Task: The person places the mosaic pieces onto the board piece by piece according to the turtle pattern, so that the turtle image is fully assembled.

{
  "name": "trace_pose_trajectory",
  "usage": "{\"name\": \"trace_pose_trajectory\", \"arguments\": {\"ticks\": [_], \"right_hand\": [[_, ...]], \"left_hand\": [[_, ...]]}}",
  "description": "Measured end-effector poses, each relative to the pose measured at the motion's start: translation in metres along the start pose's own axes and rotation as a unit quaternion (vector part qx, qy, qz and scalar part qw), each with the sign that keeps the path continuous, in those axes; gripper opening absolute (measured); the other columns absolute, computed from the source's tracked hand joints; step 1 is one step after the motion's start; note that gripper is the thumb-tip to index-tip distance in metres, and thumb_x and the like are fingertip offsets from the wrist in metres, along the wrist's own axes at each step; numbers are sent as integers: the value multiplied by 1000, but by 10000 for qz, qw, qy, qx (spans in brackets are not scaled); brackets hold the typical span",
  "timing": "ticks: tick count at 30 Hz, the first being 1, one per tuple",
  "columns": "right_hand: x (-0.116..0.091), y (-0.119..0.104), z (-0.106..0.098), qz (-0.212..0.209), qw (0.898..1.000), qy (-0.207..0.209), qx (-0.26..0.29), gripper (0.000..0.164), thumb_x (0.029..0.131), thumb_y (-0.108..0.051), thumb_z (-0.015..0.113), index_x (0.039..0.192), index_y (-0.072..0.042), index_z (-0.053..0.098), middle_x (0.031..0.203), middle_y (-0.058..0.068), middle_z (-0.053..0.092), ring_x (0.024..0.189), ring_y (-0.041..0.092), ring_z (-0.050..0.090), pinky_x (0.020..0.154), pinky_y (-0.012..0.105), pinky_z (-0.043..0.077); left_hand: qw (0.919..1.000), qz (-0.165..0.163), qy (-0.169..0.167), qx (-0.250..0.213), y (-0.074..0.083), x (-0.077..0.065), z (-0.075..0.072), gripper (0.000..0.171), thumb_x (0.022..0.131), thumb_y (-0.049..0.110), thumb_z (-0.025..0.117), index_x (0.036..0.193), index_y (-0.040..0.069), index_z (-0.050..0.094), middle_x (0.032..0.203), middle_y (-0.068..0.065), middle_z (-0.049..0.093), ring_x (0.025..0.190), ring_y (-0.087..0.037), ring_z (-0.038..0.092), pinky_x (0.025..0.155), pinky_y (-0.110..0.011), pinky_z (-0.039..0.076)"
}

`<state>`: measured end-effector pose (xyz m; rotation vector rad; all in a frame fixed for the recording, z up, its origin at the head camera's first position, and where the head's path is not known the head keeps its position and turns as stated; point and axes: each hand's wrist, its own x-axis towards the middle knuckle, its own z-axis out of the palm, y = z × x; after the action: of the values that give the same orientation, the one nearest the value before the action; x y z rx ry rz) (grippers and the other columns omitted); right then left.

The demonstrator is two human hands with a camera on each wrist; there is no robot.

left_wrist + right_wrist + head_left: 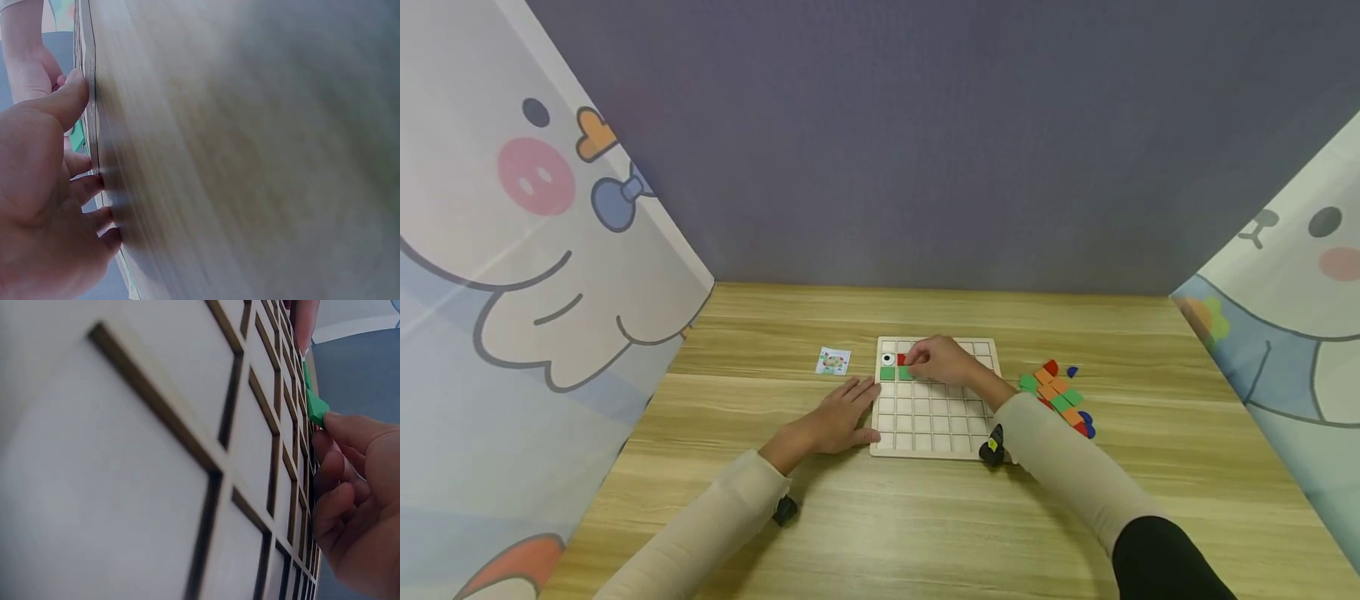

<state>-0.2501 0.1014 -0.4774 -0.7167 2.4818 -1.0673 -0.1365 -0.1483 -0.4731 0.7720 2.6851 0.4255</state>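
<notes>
A pale wooden grid board (914,423) lies on the table. Near its top left are a white tile with a black dot (887,359), a red piece (902,360) and a green square tile (887,373) beneath the dotted one. My right hand (942,361) reaches over the board and pinches another green tile (316,407) between thumb and fingers, slightly tilted in the right wrist view, beside the first green one. Fingers spread, my left hand (842,417) rests on the table with its fingertips and thumb at the board's left edge.
Right of the board lies a loose pile of orange, green, red and blue pieces (1053,390), partly behind my right forearm. A small picture card (833,361) lies left of the board. A grey wall panel (940,167) rises behind the wooden table (880,533).
</notes>
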Motion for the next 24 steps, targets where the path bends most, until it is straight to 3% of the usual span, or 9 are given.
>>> {"name": "trace_pose_trajectory", "arguments": {"ticks": [24], "right_hand": [[-5,4,-4,-213,9996,-60,-158,22,96,-23,71,116,-16,74,101,-2,74,89,12,66,82,34,56]], "left_hand": [[10000,73,44,9,2,-1,-1,83,101,45,60,160,0,24,168,-21,22,156,-44,16,126,-58,20]]}}
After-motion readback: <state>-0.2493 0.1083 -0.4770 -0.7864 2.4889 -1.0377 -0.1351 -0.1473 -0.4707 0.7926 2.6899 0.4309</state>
